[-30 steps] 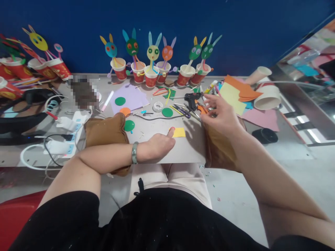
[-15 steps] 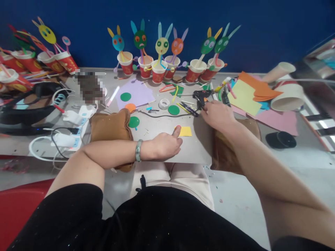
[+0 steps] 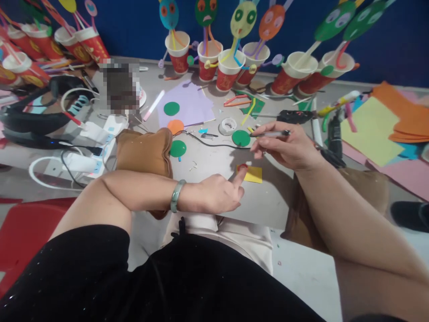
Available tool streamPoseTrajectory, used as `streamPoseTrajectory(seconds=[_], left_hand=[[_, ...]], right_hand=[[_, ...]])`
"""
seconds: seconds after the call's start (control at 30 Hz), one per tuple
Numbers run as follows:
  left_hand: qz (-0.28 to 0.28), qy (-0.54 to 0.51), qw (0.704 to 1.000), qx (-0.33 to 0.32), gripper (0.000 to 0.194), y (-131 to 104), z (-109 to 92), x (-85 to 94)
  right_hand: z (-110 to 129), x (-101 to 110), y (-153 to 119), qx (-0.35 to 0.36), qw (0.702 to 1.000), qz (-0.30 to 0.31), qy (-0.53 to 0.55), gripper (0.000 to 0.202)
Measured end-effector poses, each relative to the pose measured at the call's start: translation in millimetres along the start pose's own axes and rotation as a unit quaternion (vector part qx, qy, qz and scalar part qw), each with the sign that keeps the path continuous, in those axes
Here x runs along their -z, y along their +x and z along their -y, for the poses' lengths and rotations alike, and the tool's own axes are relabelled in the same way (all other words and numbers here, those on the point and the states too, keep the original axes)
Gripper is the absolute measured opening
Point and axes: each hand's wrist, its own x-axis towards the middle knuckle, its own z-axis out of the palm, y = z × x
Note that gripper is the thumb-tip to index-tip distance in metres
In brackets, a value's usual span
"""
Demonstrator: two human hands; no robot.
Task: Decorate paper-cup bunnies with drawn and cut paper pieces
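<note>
My right hand point(image 3: 288, 147) holds a slim dark pen point(image 3: 273, 133) between thumb and fingers, raised over the table near a green paper circle point(image 3: 241, 138). My left hand point(image 3: 223, 192) rests on the table with its index finger stretched out and the other fingers loosely curled. That fingertip touches a small yellow paper rectangle point(image 3: 254, 175). A little red shape point(image 3: 242, 166) shows at the fingertip; I cannot make out exactly what it is. Close by lie a roll of tape point(image 3: 228, 126) and a second green circle point(image 3: 178, 148).
Red paper cups point(image 3: 228, 80) with paper rabbit-eared figures line the back. Purple sheets point(image 3: 187, 100) lie left of centre, yellow and orange sheets point(image 3: 372, 129) at right. A brown cushion point(image 3: 144, 152) and a power strip point(image 3: 103, 138) are at left. A black cable point(image 3: 214, 145) crosses the table.
My right hand has come away from the black tools and pens, moving toward the yellow paper with a pen in it. My left hand stays at the paper. The view has shifted closer.
</note>
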Motion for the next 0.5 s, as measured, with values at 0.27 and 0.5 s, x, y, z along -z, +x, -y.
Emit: streamPoseTrajectory(seconds=[0.27,0.5], left_hand=[[-0.04,0.049,0.998,-0.017,0.042,-0.4,-4.0,-13.1],[-0.102,0.082,0.991,-0.022,0.046,-3.1,-5.6,-16.6]], right_hand=[[-17.4,-7.7,0.3,0.034,0.989,-0.05,-0.135,0.058],[-19.3,-16.9,0.5,0.049,0.974,0.02,-0.222,0.066]])
